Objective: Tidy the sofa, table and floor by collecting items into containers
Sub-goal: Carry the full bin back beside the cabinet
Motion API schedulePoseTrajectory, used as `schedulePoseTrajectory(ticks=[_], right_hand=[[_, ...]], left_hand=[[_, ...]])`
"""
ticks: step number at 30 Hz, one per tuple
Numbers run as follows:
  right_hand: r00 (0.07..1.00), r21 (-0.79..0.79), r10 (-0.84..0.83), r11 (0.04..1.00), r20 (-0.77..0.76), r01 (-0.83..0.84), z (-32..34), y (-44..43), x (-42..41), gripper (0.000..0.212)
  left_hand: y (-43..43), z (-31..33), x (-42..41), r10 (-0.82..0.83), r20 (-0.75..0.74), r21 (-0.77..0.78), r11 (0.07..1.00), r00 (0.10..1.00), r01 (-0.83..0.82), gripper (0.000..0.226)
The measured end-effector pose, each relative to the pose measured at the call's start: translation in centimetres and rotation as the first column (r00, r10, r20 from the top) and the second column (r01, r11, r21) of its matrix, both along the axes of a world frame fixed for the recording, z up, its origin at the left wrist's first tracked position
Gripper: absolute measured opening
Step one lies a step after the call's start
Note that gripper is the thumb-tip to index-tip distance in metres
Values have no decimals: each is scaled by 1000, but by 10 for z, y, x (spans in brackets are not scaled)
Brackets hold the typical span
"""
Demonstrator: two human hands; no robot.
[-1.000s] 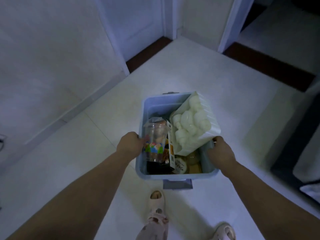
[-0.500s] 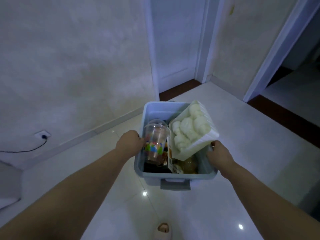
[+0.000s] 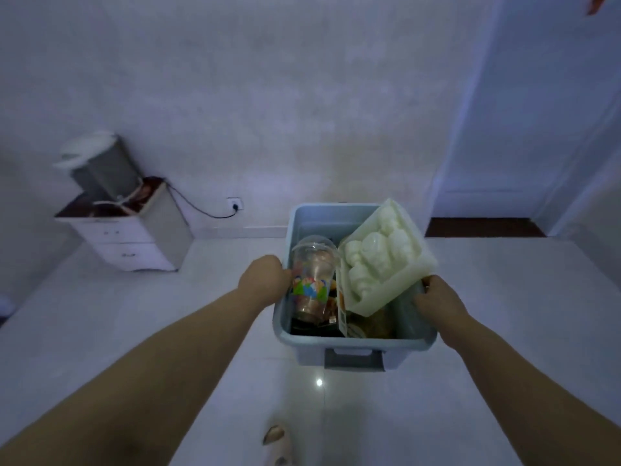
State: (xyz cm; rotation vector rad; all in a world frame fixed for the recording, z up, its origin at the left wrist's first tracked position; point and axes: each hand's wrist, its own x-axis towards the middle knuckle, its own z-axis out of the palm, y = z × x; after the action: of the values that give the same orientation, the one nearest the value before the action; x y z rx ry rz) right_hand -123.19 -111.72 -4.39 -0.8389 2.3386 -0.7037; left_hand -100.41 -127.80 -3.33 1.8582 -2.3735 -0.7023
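Head camera shows the left hand (image 3: pixel 265 276) and right hand (image 3: pixel 441 298) clasping opposite rims of the blue storage bin (image 3: pixel 309 351) held above the floor (image 3: pixel 521 314) — stiff plastic, probably light, but its foam tray (image 3: pixel 386 264) sits loose — keep level.

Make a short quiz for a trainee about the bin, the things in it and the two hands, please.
1. True or false: the left hand and the right hand each grip a side rim of the blue storage bin.
2. Which thing sticks up above the bin's rim on the right? A) white foam insert; B) folded towel; C) book.
3. Fill in: the clear domed-lid cup stands by the bin's ___ wall.
Key: 1 true; 2 A; 3 left.
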Motion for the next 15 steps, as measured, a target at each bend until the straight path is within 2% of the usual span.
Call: schedulePoseTrajectory(ticks=[7, 15], right_hand=[[955, -83, 296, 952, -3, -295, 5, -61, 87, 24], [865, -92, 501, 862, -2, -499, 14, -110, 226, 28]], left_hand=[[8, 20, 122, 280, 0, -24, 960, 960, -280, 30], [11, 12, 277, 511, 11, -3, 860, 860, -511, 33]])
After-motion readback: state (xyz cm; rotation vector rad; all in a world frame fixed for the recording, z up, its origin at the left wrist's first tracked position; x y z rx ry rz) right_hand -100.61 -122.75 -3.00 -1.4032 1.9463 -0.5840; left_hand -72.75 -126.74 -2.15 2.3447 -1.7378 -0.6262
